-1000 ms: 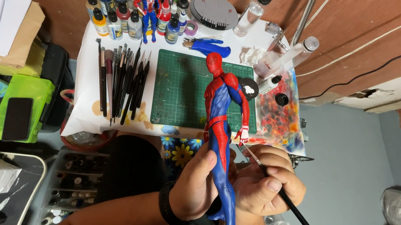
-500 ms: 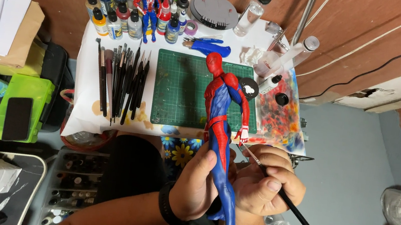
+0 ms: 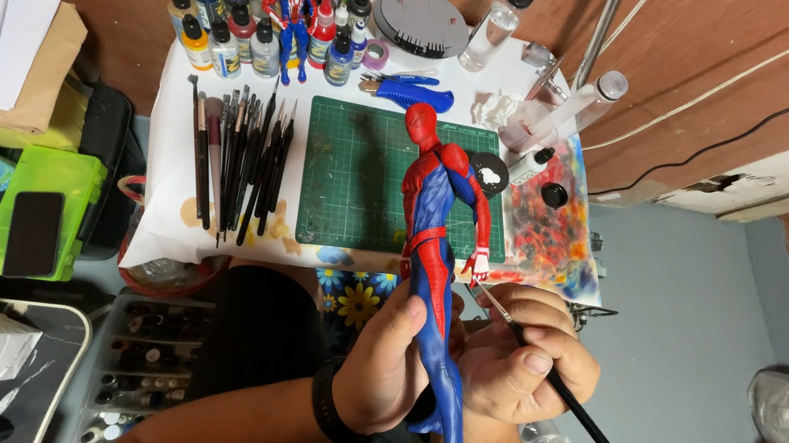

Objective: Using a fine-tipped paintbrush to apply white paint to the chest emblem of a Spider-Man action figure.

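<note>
Your left hand [image 3: 388, 369] is wrapping its grip around the legs of the red and blue figure [image 3: 435, 256], holding it upright just in front of the desk [image 3: 174, 117]. Beyond that grip, brushes [image 3: 238, 159] and a green cutting mat [image 3: 360, 173] are lying. Right beside it, your right hand [image 3: 523, 350] is pinching a thin paintbrush [image 3: 572, 405], its tip touching the figure's hand.

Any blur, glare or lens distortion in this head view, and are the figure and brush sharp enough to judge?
Head view: evenly lit, soft shadows, no strong glare; the red and blue figure in the left hand and the brush in the right hand are sharp; wide-angle bending shows at the edges; the green cutting mat reads clearly.
</note>
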